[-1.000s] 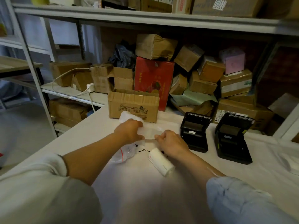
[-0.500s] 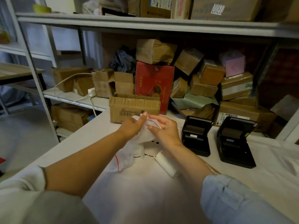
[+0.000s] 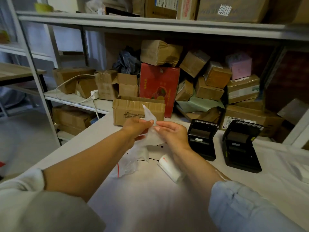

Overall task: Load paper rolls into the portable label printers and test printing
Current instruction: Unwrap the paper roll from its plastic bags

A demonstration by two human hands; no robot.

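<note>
Pinching clear bag [image 3: 151,131]: left hand [image 3: 135,128], right hand [image 3: 173,133]; paper roll [image 3: 169,168] under right wrist (printers [image 3: 202,139] beside)

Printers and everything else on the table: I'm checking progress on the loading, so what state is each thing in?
Left printer: lid open, no roll visible inside.
Right printer: lid open, no roll visible inside.
Paper roll: lying on the table, not loaded.
Plastic wrap: pinched between both hands, lifted.
Bag: crumpled on the table.
Left hand: gripping the wrap.
Right hand: gripping the wrap.
Cardboard box: flaps open.
</note>
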